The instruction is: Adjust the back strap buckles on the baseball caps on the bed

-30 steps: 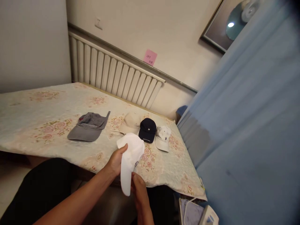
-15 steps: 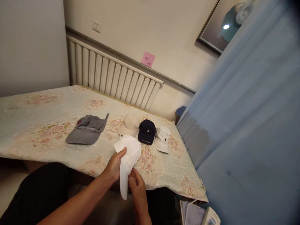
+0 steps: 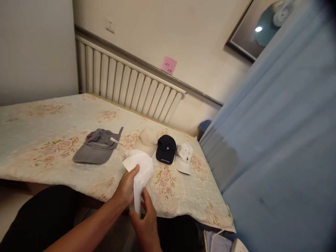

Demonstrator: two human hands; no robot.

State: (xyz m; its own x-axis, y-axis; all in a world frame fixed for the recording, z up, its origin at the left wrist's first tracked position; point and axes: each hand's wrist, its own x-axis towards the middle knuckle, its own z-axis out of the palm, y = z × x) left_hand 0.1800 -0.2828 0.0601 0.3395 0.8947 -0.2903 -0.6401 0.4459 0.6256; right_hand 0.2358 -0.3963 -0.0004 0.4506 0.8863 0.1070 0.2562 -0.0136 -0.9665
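Person's holding a white cap [image 3: 140, 167] up over the near edge of the bed [image 3: 39, 140]. Left hand [image 3: 127, 189] has its fingers closed on the crown, and right hand [image 3: 145, 224] has its fingers pinching the lower end. Behind it on the bed lie a grey cap [image 3: 96, 151], a beige cap [image 3: 147, 140], a navy cap [image 3: 166, 148] and an off-white cap [image 3: 183, 158].

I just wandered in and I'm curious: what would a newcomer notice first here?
First, the white cap held by the left hand and right hand over the near edge of the floral bed cover. Behind it four more lie on the cover: a grey cap to the left, then a beige cap, navy cap and off-white cap in a row. A blue curtain fills the right side.
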